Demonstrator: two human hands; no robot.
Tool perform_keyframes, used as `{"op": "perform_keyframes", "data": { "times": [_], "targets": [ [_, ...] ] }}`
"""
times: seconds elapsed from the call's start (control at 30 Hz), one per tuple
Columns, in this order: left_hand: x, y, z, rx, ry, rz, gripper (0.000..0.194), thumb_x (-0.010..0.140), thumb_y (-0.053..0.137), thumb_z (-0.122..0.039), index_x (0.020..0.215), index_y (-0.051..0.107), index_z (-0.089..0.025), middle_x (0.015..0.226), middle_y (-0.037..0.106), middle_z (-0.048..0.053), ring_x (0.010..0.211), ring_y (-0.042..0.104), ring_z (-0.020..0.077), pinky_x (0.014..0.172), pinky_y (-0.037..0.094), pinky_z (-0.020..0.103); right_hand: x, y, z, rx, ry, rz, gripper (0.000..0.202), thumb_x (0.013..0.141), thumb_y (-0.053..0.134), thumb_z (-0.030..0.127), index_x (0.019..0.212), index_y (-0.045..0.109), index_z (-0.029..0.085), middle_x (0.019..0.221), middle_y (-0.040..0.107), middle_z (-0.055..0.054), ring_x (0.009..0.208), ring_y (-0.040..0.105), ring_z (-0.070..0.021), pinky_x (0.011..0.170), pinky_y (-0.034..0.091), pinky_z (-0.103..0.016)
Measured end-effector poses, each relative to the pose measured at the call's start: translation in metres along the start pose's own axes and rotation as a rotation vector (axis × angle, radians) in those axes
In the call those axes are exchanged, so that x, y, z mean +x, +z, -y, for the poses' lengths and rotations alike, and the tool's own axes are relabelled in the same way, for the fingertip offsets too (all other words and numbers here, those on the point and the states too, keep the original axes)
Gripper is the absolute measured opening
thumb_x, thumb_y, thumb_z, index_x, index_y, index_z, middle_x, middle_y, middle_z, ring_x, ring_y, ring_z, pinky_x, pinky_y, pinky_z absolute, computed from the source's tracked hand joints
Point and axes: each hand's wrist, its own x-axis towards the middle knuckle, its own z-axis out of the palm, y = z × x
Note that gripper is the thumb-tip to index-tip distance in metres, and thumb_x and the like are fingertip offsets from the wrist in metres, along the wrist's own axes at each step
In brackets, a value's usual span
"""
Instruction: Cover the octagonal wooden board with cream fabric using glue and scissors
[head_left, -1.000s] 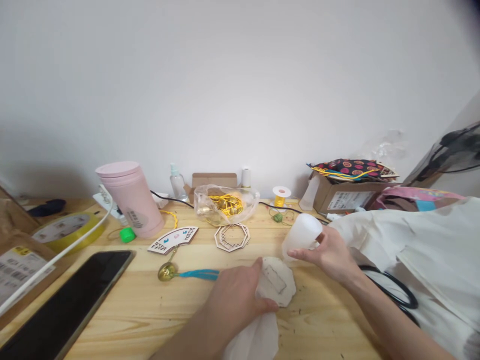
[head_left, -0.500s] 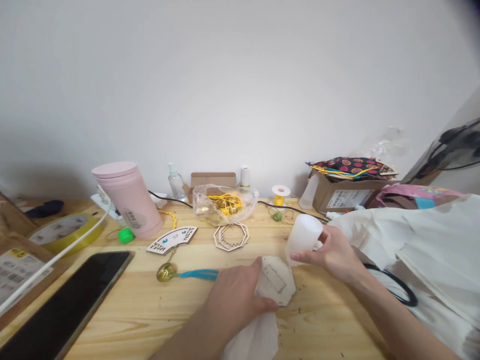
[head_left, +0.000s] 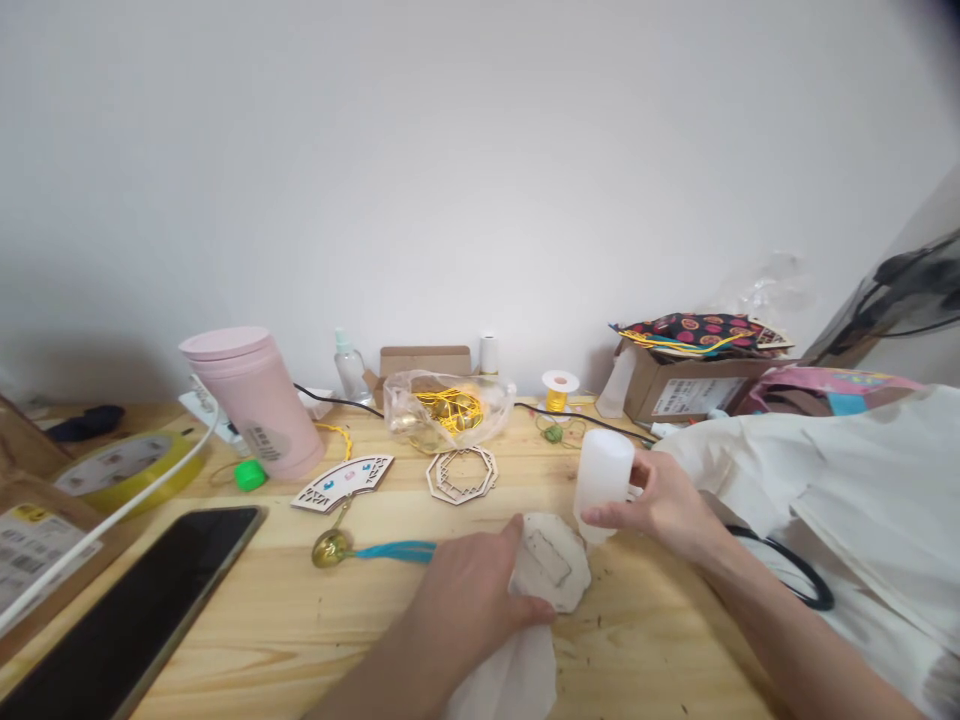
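Note:
My right hand (head_left: 667, 503) is closed around a translucent white plastic bottle (head_left: 606, 468). The bottle's flat end faces up, and its lower end comes down beside the right edge of a pale octagonal plate (head_left: 551, 570). A thin dark rectangular outline shows on the plate's upper face. Thumb and finger of my left hand (head_left: 480, 585) grip the plate's left edge at the tabletop. A white tissue or cloth (head_left: 510, 675) extends below that hand. Left of it lie a gold bell (head_left: 331, 548) with blue cords (head_left: 394, 550) and a fan-shaped wooden piece (head_left: 345, 484).
Behind my hands sit an octagonal wooden frame (head_left: 461, 475), a plastic bag (head_left: 450, 408) of yellow cord and a thread spool (head_left: 559, 390). A phone (head_left: 135, 610), pink tumbler (head_left: 255, 400) and tape roll (head_left: 135, 470) are left. White fabric (head_left: 847, 480) covers the right side.
The bottle has moved slightly left and stands more upright in my right hand. My left hand and the octagonal plate have stayed in place.

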Motion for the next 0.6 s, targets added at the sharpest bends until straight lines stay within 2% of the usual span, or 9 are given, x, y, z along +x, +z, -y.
{"op": "perform_keyframes", "data": {
  "times": [0.17,0.23,0.4,0.53,0.6],
  "targets": [
    [0.001,-0.001,0.000,0.007,-0.011,0.008,0.062,0.063,0.055,-0.050,0.118,0.044,-0.023,0.094,0.065,0.009,0.087,0.058,0.0285,0.069,0.041,0.034,0.004,-0.004,-0.006,0.144,0.036,-0.243,0.034,0.048,0.074,0.030,0.075,0.057,0.017,0.073,0.068,-0.003,0.065,0.062,-0.0222,0.054,0.049,-0.029],
    [0.000,-0.001,0.000,0.015,-0.016,0.005,0.066,0.064,0.055,-0.049,0.122,0.040,-0.021,0.098,0.064,0.011,0.090,0.057,0.0300,0.071,0.041,0.036,0.006,-0.004,-0.007,0.166,0.044,-0.291,0.032,0.052,0.072,0.033,0.075,0.056,0.017,0.073,0.067,-0.004,0.065,0.062,-0.0223,0.055,0.049,-0.030],
    [-0.007,0.003,-0.011,0.081,0.032,0.014,0.072,0.067,0.054,-0.046,0.128,0.032,-0.017,0.098,0.064,0.014,0.091,0.057,0.0315,0.072,0.042,0.037,0.003,0.009,-0.001,-0.006,0.024,-0.252,0.033,0.051,0.072,0.033,0.075,0.055,0.017,0.075,0.067,-0.007,0.069,0.062,-0.0249,0.058,0.049,-0.032],
    [-0.013,0.010,-0.022,0.168,0.071,0.078,0.048,0.079,0.038,-0.036,0.122,0.041,-0.017,0.082,0.068,0.015,0.075,0.061,0.0325,0.059,0.044,0.039,0.000,0.018,0.001,-0.115,-0.021,-0.216,0.031,0.052,0.071,0.035,0.071,0.055,0.017,0.072,0.067,-0.007,0.068,0.062,-0.0250,0.060,0.050,-0.033],
    [-0.013,0.012,-0.024,0.168,0.082,0.096,0.044,0.082,0.031,-0.031,0.121,0.042,-0.016,0.079,0.068,0.016,0.071,0.062,0.0329,0.057,0.043,0.041,0.000,0.017,0.000,-0.118,-0.036,-0.228,0.032,0.052,0.071,0.036,0.072,0.055,0.017,0.074,0.067,-0.007,0.068,0.062,-0.0248,0.059,0.050,-0.033]
  ]
}}
